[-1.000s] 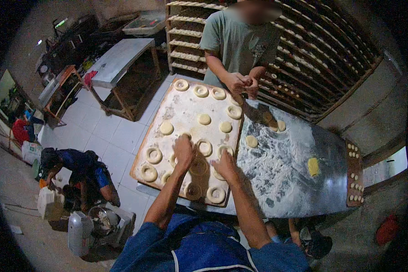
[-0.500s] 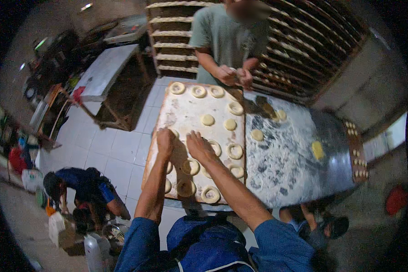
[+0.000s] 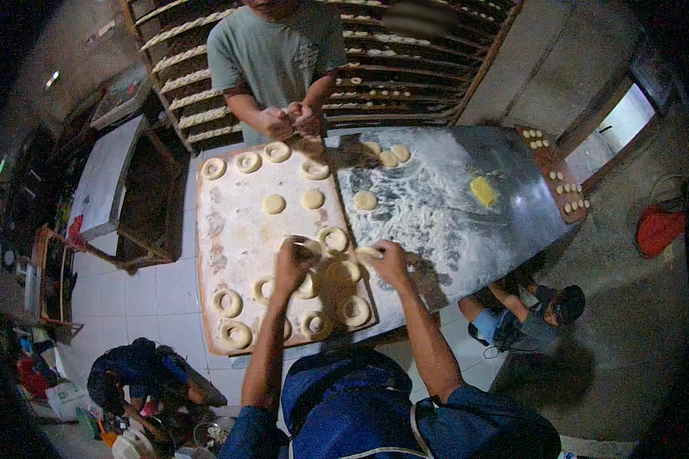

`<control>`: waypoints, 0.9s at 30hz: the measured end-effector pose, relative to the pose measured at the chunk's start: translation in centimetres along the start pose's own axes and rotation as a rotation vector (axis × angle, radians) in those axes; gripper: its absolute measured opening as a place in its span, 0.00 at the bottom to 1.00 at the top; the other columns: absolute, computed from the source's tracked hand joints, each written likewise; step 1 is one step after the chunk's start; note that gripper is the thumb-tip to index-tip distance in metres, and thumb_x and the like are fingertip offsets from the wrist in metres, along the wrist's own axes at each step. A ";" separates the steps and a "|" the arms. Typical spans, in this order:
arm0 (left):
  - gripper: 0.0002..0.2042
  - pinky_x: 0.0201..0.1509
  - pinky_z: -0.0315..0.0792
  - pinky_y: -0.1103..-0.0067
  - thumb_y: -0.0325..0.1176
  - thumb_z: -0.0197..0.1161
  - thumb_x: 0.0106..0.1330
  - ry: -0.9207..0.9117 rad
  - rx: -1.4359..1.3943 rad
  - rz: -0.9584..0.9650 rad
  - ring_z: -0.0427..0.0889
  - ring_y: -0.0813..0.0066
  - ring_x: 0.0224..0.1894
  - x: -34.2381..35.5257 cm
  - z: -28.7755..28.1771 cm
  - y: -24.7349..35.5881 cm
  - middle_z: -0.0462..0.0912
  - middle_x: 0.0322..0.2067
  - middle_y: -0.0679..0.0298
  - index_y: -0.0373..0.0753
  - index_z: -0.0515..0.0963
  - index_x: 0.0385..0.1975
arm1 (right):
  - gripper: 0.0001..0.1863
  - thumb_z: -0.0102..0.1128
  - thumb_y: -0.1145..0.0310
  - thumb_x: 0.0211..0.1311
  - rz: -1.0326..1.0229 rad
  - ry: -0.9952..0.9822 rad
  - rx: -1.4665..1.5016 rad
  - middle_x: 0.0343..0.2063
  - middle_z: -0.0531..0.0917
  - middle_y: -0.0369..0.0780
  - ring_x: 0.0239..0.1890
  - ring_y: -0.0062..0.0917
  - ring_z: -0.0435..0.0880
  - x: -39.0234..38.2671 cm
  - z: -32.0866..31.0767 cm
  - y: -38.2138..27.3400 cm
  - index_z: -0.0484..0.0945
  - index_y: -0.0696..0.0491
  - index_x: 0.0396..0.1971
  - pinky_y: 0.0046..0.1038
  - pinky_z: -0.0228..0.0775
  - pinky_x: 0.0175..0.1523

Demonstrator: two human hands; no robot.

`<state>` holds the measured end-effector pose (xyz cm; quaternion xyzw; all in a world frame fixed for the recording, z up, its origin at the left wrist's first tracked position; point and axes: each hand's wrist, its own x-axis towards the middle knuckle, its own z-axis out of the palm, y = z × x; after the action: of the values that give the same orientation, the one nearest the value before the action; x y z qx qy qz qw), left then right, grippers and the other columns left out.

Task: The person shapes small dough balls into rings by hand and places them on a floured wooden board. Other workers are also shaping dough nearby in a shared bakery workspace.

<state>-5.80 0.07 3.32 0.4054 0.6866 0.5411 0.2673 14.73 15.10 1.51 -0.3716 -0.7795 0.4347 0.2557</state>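
My left hand [image 3: 294, 266] is closed, its fingertips on a pale dough ring [image 3: 311, 245] over the floured wooden board [image 3: 241, 218]. At the board's right edge, my right hand [image 3: 390, 264] pinches a flattened piece of dough [image 3: 368, 252], whose far side is hidden. Beside and below my left hand lie several dough rings, among them one by the far side [image 3: 333, 239] and another at the near left [image 3: 226, 303]. Two plain dough rounds, one of them here [image 3: 274, 203], sit mid-board. My forearms hide part of the near rows.
Right of the board is a floured metal table [image 3: 436, 222] with dough rounds [image 3: 365, 200] and a yellow slab [image 3: 483, 192]. Across the board a person [image 3: 279, 69] works something between both hands. Racks of shaped dough [image 3: 195, 99] stand behind. Two people crouch low, left and right.
The view has swung to the right. My hands have moved apart: the right one has left the board's middle for its right edge and now holds dough there.
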 end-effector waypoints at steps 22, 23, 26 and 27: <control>0.14 0.41 0.73 0.80 0.36 0.61 0.62 -0.125 -0.419 -0.216 0.79 0.78 0.36 -2.0 23.3 5.1 0.82 0.32 0.60 0.30 0.78 0.39 | 0.25 0.69 0.74 0.41 0.133 0.010 0.418 0.36 0.74 0.39 0.41 0.27 0.77 -3.3 -12.0 8.3 0.67 0.55 0.40 0.30 0.71 0.47; 0.13 0.41 0.73 0.80 0.35 0.61 0.62 -0.078 -0.396 -0.202 0.79 0.78 0.36 -2.2 23.3 5.2 0.82 0.32 0.60 0.30 0.78 0.39 | 0.26 0.69 0.74 0.41 0.127 -0.006 0.411 0.37 0.74 0.39 0.42 0.27 0.77 -3.3 -12.1 7.3 0.66 0.55 0.42 0.30 0.71 0.47; 0.11 0.40 0.73 0.80 0.33 0.61 0.62 0.009 -0.362 -0.170 0.79 0.77 0.36 -2.4 23.9 5.6 0.82 0.33 0.59 0.30 0.77 0.38 | 0.31 0.68 0.75 0.41 0.109 -0.021 0.413 0.40 0.72 0.40 0.47 0.30 0.76 -3.2 -12.2 6.4 0.62 0.54 0.46 0.30 0.71 0.47; 0.11 0.40 0.73 0.81 0.32 0.61 0.62 0.018 -0.369 -0.176 0.79 0.77 0.36 -2.3 23.8 5.7 0.82 0.33 0.59 0.30 0.77 0.38 | 0.32 0.68 0.75 0.41 0.106 -0.019 0.435 0.41 0.71 0.40 0.47 0.30 0.76 -3.2 -12.1 6.7 0.61 0.54 0.48 0.30 0.71 0.46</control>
<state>16.14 11.20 2.19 0.2832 0.6111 0.6359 0.3769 27.72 20.78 1.38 -0.3441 -0.6490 0.6089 0.2993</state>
